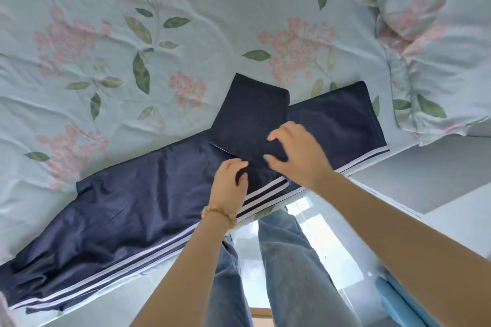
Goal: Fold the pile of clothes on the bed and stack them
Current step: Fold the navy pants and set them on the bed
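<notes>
Centrally, both hands meet on a pair of navy track trousers (pixel 127 210) laid flat along the near edge of the floral bed sheet (pixel 111 42). Left hand (pixel 230 183) — beaded bracelet (pixel 220 216) at the wrist — curls its fingers into the fabric just above the white side stripes (pixel 261 194). Right hand (pixel 297 152), just beside it, hovers with fingers spread and bent over the folded-up flap (pixel 252 114), holding nothing. Beyond the hands — a floral quilt (pixel 435 34).
</notes>
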The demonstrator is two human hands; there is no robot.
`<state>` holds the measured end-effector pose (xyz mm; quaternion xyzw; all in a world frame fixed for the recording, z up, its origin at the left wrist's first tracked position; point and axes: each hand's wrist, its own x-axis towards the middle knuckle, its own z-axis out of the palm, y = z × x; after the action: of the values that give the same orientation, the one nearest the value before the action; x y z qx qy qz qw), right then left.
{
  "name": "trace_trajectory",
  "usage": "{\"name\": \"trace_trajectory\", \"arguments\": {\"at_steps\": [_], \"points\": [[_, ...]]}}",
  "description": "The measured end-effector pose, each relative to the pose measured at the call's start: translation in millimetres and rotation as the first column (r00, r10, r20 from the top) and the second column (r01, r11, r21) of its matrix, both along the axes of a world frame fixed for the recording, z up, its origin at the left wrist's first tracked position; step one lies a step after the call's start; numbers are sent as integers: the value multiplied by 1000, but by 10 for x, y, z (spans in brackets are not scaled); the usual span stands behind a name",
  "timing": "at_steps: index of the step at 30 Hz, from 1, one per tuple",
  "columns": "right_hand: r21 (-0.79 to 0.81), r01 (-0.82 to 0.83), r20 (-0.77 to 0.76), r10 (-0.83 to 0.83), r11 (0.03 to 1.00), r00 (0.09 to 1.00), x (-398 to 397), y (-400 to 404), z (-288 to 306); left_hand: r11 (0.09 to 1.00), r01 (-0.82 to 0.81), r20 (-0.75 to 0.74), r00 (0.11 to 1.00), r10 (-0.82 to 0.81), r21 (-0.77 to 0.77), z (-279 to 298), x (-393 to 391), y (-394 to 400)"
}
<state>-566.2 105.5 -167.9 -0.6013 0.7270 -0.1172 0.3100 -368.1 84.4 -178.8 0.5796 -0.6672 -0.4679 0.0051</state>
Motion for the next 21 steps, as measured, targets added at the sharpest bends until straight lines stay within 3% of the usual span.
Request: {"name": "trace_trajectory", "arguments": {"at_steps": [3, 6, 7, 9, 10, 11, 13, 15, 16, 19, 21], "points": [[186, -159, -180, 192, 970, 965, 416, -144, -117, 965, -259, 72, 964, 256, 38, -39, 149, -152], [256, -136, -289, 210, 957, 934, 533, -284, -230, 967, -253, 91, 964, 248, 42, -83, 267, -219], [212, -95, -267, 151, 973, 952, 513, -306, -227, 977, -210, 87, 975, 206, 39, -93, 283, -222], [112, 172, -22, -171, 979, 985, 404, -254, -166, 991, -131, 97, 987, 128, 26, -103, 300, -214], [74, 359, 119, -366, 930, 923, 323, -179, -119, 994, -106, 108, 989, 103, 14, -103, 298, -213], [47, 552, 238, -546, 833, 803, 215, -86, -63, 997, -80, 121, 989, 80, -3, -102, 287, -217], [127, 852, 432, -802, 507, 413, -52, 135, 15, 998, -10, 138, 990, 18, -54, -86, 221, -224], [356, 912, 495, -869, 204, 1, -321, 371, 26, 993, 97, 102, 991, -89, -73, -59, 99, -199], [468, 874, 482, -867, 134, -126, -434, 490, 10, 983, 169, 71, 984, -164, -68, -42, 22, -173], [693, 719, 409, -849, 51, -334, -671, 721, -80, 888, 450, 45, 893, -448, -96, -42, -229, -23], [738, 673, 416, -819, 50, -396, -793, 743, -149, 780, 615, 136, 787, -602, -111, -84, -375, 107]]}}
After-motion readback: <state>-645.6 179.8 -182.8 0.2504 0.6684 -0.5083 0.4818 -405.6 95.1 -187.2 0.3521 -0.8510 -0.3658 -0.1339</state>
